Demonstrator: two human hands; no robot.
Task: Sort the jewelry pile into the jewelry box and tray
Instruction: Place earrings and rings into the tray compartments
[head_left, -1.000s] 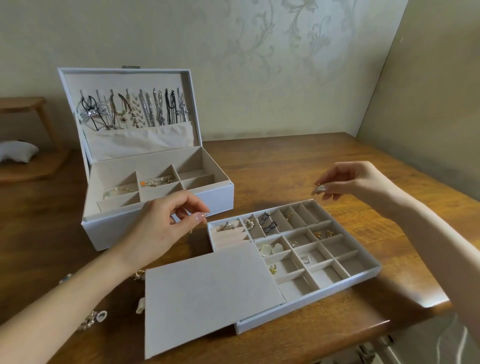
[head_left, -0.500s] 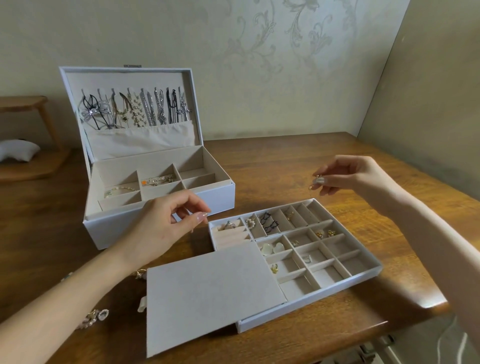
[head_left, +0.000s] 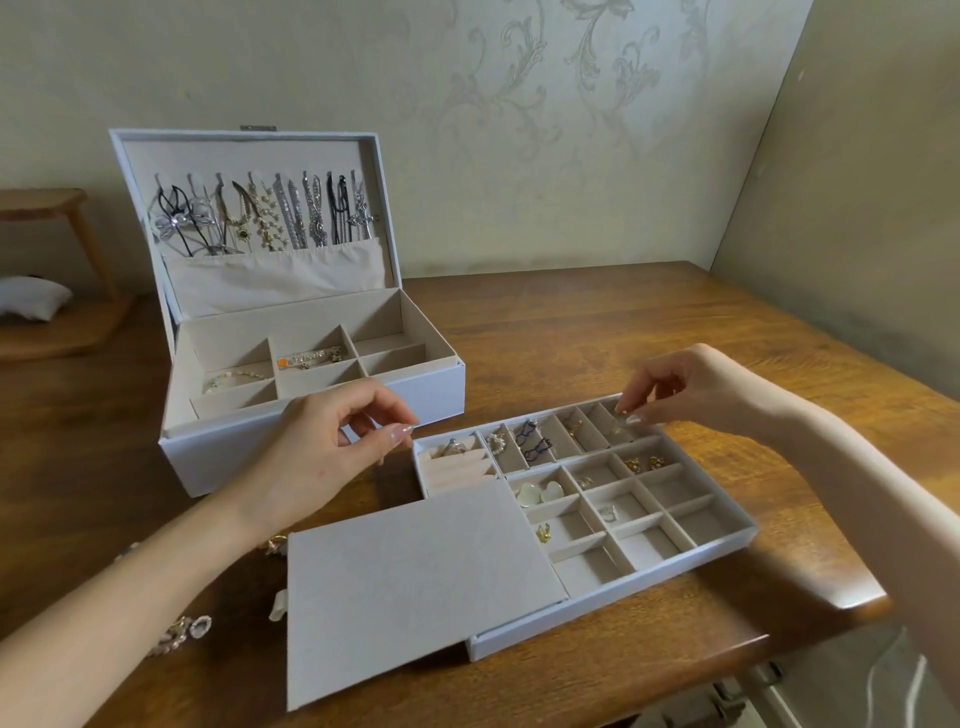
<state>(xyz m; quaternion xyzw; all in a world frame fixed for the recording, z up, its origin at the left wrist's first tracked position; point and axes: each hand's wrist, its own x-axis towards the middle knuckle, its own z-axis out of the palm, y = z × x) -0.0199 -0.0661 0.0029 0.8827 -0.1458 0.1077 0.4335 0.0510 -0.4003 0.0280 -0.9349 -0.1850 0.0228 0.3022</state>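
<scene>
The compartment tray (head_left: 602, 605) lies on the table in front of me, with a grey flat lid (head_left: 415, 582) over its left part. Several of its cells hold earrings and rings. My right hand (head_left: 691, 389) reaches over the tray's far right cells, thumb and forefinger pinching a small gold earring (head_left: 617, 429) down in a cell. My left hand (head_left: 322, 447) hovers between the tray and the open jewelry box (head_left: 208, 457), fingers loosely curled, nothing visible in them. Loose jewelry (head_left: 182, 631) lies at the lower left beside my forearm.
Necklaces (head_left: 270, 218) hang in the box's raised lid, and bracelets (head_left: 306, 358) lie in its compartments. A wooden stool (head_left: 52, 208) and a white cushion (head_left: 31, 304) stand at the far left. The table's front edge (head_left: 779, 631) runs just below the tray; a wall closes the right side.
My right hand has come down and to the left from above the table onto the tray's far right cells. My left hand has barely moved.
</scene>
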